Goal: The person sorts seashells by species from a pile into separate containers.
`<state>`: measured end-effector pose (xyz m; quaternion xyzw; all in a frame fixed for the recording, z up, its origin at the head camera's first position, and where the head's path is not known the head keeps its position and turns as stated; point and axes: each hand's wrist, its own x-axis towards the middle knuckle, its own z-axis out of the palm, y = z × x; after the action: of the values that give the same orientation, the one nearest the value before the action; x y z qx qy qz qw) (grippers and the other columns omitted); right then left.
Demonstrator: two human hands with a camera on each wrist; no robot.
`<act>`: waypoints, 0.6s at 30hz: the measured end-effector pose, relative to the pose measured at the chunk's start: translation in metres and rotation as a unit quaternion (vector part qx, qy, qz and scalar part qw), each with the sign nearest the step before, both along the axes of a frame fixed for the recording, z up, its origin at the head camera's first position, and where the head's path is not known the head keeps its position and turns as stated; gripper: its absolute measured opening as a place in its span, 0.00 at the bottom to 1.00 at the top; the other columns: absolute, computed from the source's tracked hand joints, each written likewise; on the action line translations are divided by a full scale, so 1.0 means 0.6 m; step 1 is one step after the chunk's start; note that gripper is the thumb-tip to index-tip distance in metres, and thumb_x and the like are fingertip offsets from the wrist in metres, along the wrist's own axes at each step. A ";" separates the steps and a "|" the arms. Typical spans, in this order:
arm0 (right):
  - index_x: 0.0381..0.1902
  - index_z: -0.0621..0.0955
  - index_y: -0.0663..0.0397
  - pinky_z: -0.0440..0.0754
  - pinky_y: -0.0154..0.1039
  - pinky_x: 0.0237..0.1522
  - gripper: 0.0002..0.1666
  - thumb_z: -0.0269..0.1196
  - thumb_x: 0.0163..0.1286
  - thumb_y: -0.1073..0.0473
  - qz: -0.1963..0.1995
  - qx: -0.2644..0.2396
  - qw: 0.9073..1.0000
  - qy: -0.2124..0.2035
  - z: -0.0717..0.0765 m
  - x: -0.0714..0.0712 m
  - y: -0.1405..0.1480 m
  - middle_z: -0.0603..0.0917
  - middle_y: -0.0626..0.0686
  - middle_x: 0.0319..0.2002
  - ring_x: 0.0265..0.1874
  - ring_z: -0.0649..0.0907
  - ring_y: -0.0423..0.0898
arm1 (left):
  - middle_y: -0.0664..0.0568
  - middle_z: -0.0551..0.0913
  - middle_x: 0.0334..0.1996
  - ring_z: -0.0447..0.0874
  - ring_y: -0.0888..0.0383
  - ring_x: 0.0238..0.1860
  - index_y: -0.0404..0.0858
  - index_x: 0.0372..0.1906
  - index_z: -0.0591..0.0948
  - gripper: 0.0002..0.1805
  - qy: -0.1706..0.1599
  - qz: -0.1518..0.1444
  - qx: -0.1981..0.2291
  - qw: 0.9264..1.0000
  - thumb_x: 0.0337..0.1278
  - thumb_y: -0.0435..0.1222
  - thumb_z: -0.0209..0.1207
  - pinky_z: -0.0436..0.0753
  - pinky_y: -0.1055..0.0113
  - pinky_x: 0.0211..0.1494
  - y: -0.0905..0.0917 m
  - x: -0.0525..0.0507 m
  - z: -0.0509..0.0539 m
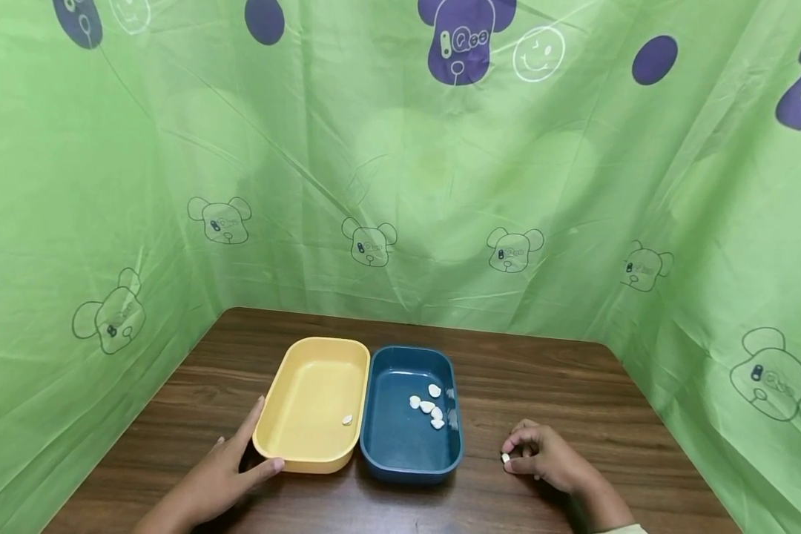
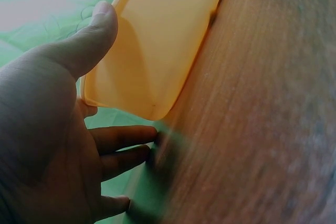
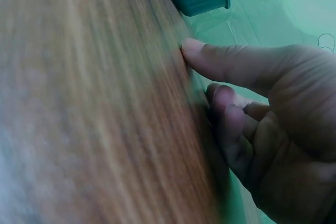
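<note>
At the near left corner of the yellow tray (image 1: 265, 446), my left hand (image 1: 211, 475) rests with its thumb on the front rim and its index finger along the left side. Its fingers look straight in the left wrist view. My right hand (image 1: 546, 454) is low over the table at right, pinching a small white piece (image 1: 505, 458) between thumb and fingertips. In the right wrist view that piece is hidden. Several similar white, pebble-like pieces (image 1: 427, 407) lie in the blue tray (image 1: 385, 445). One white piece (image 1: 347, 420) lies in the yellow tray.
Side by side, the two trays stand on a dark wooden table (image 1: 534, 371), the blue one at right. A green printed cloth (image 1: 427, 170) hangs behind the table and along both sides.
</note>
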<state>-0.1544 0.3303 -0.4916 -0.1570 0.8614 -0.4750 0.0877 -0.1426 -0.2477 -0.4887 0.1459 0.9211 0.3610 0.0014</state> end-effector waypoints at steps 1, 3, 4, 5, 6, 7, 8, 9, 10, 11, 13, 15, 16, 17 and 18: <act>0.42 0.89 0.60 0.80 0.32 0.21 0.09 0.78 0.66 0.63 0.001 0.000 1.000 0.002 0.000 0.000 0.000 0.83 0.60 0.47 0.28 0.77 0.34 | 0.32 0.68 0.82 0.78 0.22 0.71 0.48 0.92 0.44 0.61 0.000 0.000 0.000 1.000 0.70 0.57 0.70 0.56 0.13 0.74 0.000 0.000 0.000; 0.42 0.90 0.59 0.79 0.32 0.20 0.09 0.77 0.67 0.63 0.004 0.000 1.000 0.008 -0.001 0.000 0.000 0.83 0.60 0.47 0.28 0.77 0.34 | 0.32 0.69 0.81 0.78 0.22 0.71 0.47 0.92 0.44 0.61 0.000 0.001 0.000 1.000 0.70 0.57 0.70 0.56 0.13 0.74 0.000 0.000 0.001; 0.43 0.90 0.59 0.79 0.32 0.20 0.08 0.77 0.68 0.63 0.007 0.001 1.000 0.011 -0.002 0.000 0.000 0.84 0.61 0.46 0.28 0.76 0.34 | 0.32 0.69 0.81 0.78 0.22 0.71 0.48 0.92 0.44 0.61 -0.001 0.001 0.000 1.000 0.70 0.57 0.70 0.55 0.13 0.74 0.000 0.000 0.001; 0.43 0.90 0.58 0.79 0.32 0.20 0.08 0.76 0.69 0.63 0.011 0.002 1.000 0.016 -0.003 -0.001 0.000 0.83 0.61 0.46 0.28 0.76 0.34 | 0.32 0.69 0.81 0.78 0.22 0.71 0.48 0.92 0.44 0.61 -0.001 0.001 -0.001 1.000 0.70 0.57 0.70 0.56 0.13 0.74 0.000 0.000 0.001; 0.44 0.90 0.58 0.79 0.32 0.20 0.07 0.76 0.70 0.63 0.015 0.003 1.000 0.023 -0.004 -0.001 0.001 0.83 0.61 0.45 0.28 0.76 0.34 | 0.32 0.69 0.82 0.78 0.22 0.71 0.49 0.92 0.44 0.61 -0.002 0.001 -0.002 1.000 0.70 0.57 0.70 0.55 0.13 0.74 0.000 0.000 0.001; 0.44 0.90 0.58 0.79 0.32 0.20 0.07 0.75 0.70 0.63 0.020 0.005 0.999 0.029 -0.005 -0.001 0.001 0.84 0.61 0.45 0.28 0.76 0.33 | 0.32 0.69 0.82 0.78 0.21 0.71 0.49 0.92 0.43 0.61 -0.003 0.002 -0.002 1.000 0.70 0.57 0.70 0.55 0.13 0.74 0.000 0.000 0.001; 0.45 0.90 0.57 0.79 0.32 0.20 0.07 0.75 0.71 0.63 0.024 0.007 0.999 0.035 -0.006 -0.002 0.001 0.84 0.61 0.44 0.28 0.75 0.33 | 0.32 0.68 0.82 0.78 0.21 0.71 0.50 0.92 0.43 0.61 -0.004 0.002 -0.002 1.000 0.70 0.57 0.70 0.55 0.13 0.74 0.000 0.001 0.001; 0.45 0.90 0.57 0.80 0.32 0.20 0.06 0.74 0.71 0.63 0.029 0.008 0.999 0.041 -0.007 -0.002 0.002 0.83 0.61 0.44 0.28 0.75 0.33 | 0.32 0.68 0.82 0.77 0.21 0.71 0.51 0.92 0.42 0.61 -0.006 0.003 -0.003 1.000 0.70 0.57 0.69 0.55 0.13 0.74 0.000 0.001 0.000; 0.45 0.90 0.57 0.80 0.32 0.19 0.06 0.74 0.72 0.63 0.031 0.010 0.998 0.046 -0.007 -0.002 0.002 0.84 0.60 0.44 0.28 0.76 0.33 | 0.32 0.68 0.82 0.77 0.21 0.71 0.52 0.92 0.42 0.61 -0.007 0.003 -0.003 1.000 0.70 0.57 0.69 0.55 0.13 0.74 0.000 0.001 0.000; 0.45 0.90 0.57 0.80 0.32 0.19 0.06 0.74 0.72 0.63 0.031 0.012 0.998 0.051 -0.008 -0.002 0.002 0.84 0.60 0.44 0.28 0.76 0.33 | 0.32 0.68 0.82 0.77 0.20 0.71 0.52 0.92 0.42 0.61 -0.008 0.003 -0.004 1.000 0.70 0.57 0.69 0.55 0.13 0.74 0.000 0.001 0.000; 0.46 0.90 0.56 0.80 0.32 0.19 0.07 0.74 0.72 0.63 0.028 0.012 0.998 0.049 -0.010 -0.002 0.004 0.85 0.60 0.44 0.28 0.76 0.33 | 0.32 0.68 0.82 0.77 0.20 0.71 0.52 0.92 0.42 0.61 -0.009 0.003 -0.004 1.000 0.70 0.57 0.69 0.55 0.13 0.74 0.000 0.002 -0.001; 0.47 0.90 0.55 0.81 0.33 0.19 0.07 0.74 0.73 0.62 0.023 0.010 0.999 0.045 -0.010 -0.001 0.005 0.85 0.60 0.45 0.29 0.76 0.33 | 0.33 0.68 0.82 0.77 0.21 0.71 0.51 0.92 0.42 0.61 -0.007 0.002 -0.004 1.000 0.70 0.57 0.69 0.55 0.13 0.74 0.000 0.001 -0.001; 0.47 0.90 0.55 0.81 0.34 0.19 0.07 0.74 0.73 0.61 0.020 0.008 0.999 0.043 -0.011 -0.001 0.005 0.85 0.60 0.45 0.29 0.77 0.33 | 0.32 0.68 0.82 0.77 0.20 0.71 0.51 0.92 0.42 0.61 -0.006 0.002 -0.004 1.000 0.70 0.57 0.69 0.55 0.12 0.74 0.000 0.001 0.000; 0.47 0.90 0.55 0.81 0.34 0.19 0.08 0.73 0.73 0.61 0.019 0.006 0.999 0.041 -0.011 -0.001 0.005 0.85 0.60 0.45 0.29 0.77 0.33 | 0.32 0.67 0.82 0.77 0.20 0.71 0.51 0.92 0.42 0.61 -0.006 0.001 -0.002 1.000 0.70 0.57 0.69 0.55 0.12 0.74 0.000 0.001 0.000; 0.48 0.90 0.55 0.81 0.34 0.19 0.08 0.73 0.73 0.61 0.017 0.003 0.999 0.040 -0.010 0.000 0.005 0.85 0.61 0.45 0.29 0.77 0.34 | 0.32 0.67 0.82 0.77 0.20 0.71 0.51 0.92 0.42 0.61 -0.005 0.001 -0.002 1.000 0.70 0.57 0.69 0.55 0.12 0.74 0.000 0.001 0.000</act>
<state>-0.1546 0.3335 -0.4978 -0.1904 0.8628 -0.4642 0.0619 -0.1423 -0.2477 -0.4886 0.1432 0.9219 0.3600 0.0060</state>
